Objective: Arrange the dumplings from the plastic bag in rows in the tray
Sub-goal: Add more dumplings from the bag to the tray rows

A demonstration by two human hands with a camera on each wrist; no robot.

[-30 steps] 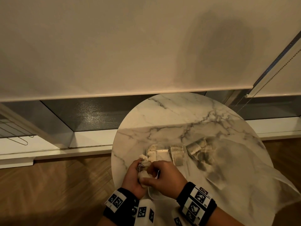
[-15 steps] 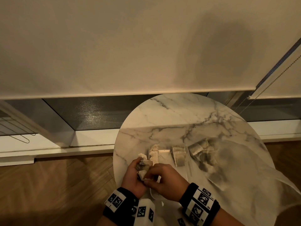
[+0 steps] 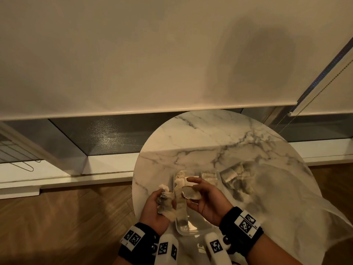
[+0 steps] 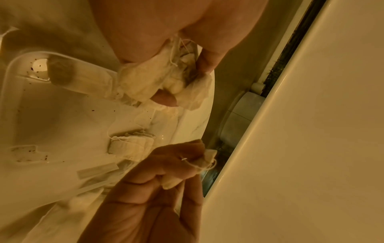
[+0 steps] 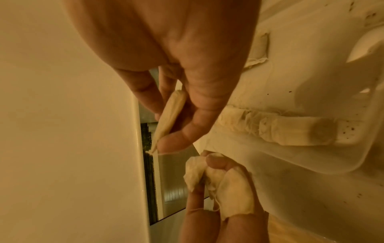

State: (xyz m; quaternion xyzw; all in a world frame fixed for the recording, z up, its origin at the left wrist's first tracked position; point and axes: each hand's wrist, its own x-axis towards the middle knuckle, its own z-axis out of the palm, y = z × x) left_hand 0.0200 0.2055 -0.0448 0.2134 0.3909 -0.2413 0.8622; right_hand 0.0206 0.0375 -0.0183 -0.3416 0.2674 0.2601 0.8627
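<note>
My left hand [image 3: 155, 205] grips a clump of pale dumplings [image 3: 166, 204] just left of the clear plastic tray [image 3: 191, 232]. The right hand [image 3: 202, 197] pinches a single flat dumpling [image 3: 192, 194] over the tray's middle. The left wrist view shows the clump [image 4: 164, 82] in the curled fingers. In the right wrist view, the single dumpling [image 5: 170, 118] sits between thumb and fingers. A row of dumplings [image 3: 180, 188] lies along the tray's left side, and a few more [image 3: 209, 177] lie at its far right. The plastic bag [image 3: 277, 207] lies to the right with several dumplings [image 3: 234, 174] inside.
Everything sits on a small round marble table [image 3: 200, 142]. Its left edge is close to my left hand, with wooden floor [image 3: 66, 217] below. A window sill [image 3: 66, 176] and a lowered blind [image 3: 133, 64] are behind the table. The bag spreads over the table's right half.
The two hands were together on the clump. The right hand has pulled one dumpling off it and moved right, over the tray; the left hand still holds the rest.
</note>
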